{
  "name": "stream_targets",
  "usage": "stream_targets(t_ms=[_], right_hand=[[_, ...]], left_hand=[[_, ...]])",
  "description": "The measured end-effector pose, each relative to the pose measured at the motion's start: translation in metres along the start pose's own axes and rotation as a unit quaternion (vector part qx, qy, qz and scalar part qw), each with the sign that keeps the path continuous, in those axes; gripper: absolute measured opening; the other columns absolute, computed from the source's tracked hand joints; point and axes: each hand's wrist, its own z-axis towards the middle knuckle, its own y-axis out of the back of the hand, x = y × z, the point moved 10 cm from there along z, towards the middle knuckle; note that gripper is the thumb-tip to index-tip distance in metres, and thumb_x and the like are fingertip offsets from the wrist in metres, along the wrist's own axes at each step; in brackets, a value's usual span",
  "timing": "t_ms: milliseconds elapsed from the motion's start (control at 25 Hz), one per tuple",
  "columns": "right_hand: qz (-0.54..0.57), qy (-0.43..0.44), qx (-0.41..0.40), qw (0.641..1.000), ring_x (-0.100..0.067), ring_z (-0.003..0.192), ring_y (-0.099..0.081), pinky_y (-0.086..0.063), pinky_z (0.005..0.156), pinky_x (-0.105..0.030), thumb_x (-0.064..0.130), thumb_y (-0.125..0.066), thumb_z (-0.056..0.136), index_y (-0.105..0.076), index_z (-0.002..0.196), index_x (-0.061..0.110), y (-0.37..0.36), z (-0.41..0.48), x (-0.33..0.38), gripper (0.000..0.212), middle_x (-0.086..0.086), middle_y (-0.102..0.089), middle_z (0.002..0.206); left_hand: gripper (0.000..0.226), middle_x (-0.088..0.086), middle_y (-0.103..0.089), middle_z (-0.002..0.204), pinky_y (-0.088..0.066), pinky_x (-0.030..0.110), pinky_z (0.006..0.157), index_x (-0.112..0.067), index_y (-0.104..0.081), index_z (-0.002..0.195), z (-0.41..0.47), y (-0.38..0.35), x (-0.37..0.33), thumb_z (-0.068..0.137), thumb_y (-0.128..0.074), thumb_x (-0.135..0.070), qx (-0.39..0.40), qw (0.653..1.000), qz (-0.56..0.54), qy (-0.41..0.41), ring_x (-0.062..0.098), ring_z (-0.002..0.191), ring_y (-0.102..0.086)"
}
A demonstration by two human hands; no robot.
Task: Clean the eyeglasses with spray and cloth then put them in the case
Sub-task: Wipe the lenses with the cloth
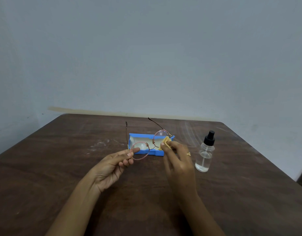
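Dark brown wooden worktop (61,167), far edge at grey wall (147,48). Left hand (111,166) fingers (134,150) pinch round pink-rimmed eyeglasses (144,154); right hand (179,160) fingers clamp yellow cloth (166,142); clear spray bottle (204,157) 3 o'clock.

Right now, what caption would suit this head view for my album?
Left hand holds eyeglasses; right hand presses yellow cloth to one lens.

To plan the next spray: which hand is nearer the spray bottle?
Right. The right hand, pinching the cloth, is just left of the spray bottle; the left hand, holding the eyeglasses, farther left.
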Motion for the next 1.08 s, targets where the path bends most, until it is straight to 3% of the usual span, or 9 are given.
stream_targets(t_ms=[120, 240, 440, 880, 1080], right_hand=[[0.004, -0.024, -0.011, 1.0, -0.016, 0.093, -0.052, -0.035, 0.089, -0.01, 0.005, -0.051, 0.085, -0.069, 0.098, -0.001, 0.004, 0.001, -0.007, 0.023, -0.013, -0.065, 0.096], [0.01, -0.038, -0.022, 0.999, -0.016, 0.094, -0.053, -0.039, 0.09, -0.014, 0.002, -0.053, 0.084, -0.067, 0.099, -0.001, 0.004, 0.001, -0.012, 0.021, -0.014, -0.065, 0.096], [0.026, -0.045, -0.029, 0.998, -0.018, 0.093, -0.055, -0.047, 0.084, -0.024, -0.002, -0.057, 0.082, -0.065, 0.101, 0.0, 0.005, 0.001, -0.014, 0.02, -0.014, -0.064, 0.096], [0.02, -0.034, -0.035, 0.999, -0.018, 0.091, -0.057, -0.039, 0.086, -0.015, 0.0, -0.056, 0.084, -0.066, 0.102, 0.001, 0.006, 0.004, -0.007, 0.02, -0.012, -0.064, 0.095], [0.007, -0.011, -0.036, 0.999, -0.018, 0.092, -0.055, -0.039, 0.089, -0.017, -0.003, -0.061, 0.081, -0.067, 0.101, 0.0, 0.005, 0.003, -0.002, 0.021, -0.015, -0.065, 0.096]], left_hand=[[0.026, 0.007, -0.058, 0.051, -0.042, 0.007, 0.034, -0.004, -0.071, 0.086, 0.002, 0.003, 0.001, 0.084, -0.046, 0.002, -0.003, 1.0, 0.012, 0.002, 0.004, 0.035, -0.051], [0.023, 0.006, -0.058, 0.051, -0.042, 0.006, 0.034, -0.002, -0.065, 0.097, 0.002, 0.002, 0.001, 0.085, -0.046, 0.002, 0.0, 0.999, 0.038, -0.003, 0.003, 0.034, -0.05], [0.023, 0.005, -0.058, 0.049, -0.042, 0.006, 0.035, -0.004, -0.066, 0.094, 0.002, 0.002, 0.0, 0.085, -0.046, 0.003, -0.008, 0.998, 0.064, -0.01, 0.003, 0.034, -0.049], [0.022, 0.004, -0.059, 0.05, -0.042, 0.005, 0.037, -0.004, -0.065, 0.098, 0.004, 0.002, -0.002, 0.084, -0.05, 0.003, -0.011, 0.994, 0.103, -0.03, 0.003, 0.035, -0.05], [0.022, 0.003, -0.059, 0.05, -0.043, 0.005, 0.038, -0.005, -0.066, 0.098, 0.004, 0.002, -0.001, 0.083, -0.051, 0.002, -0.006, 0.993, 0.109, -0.032, 0.003, 0.036, -0.05]])
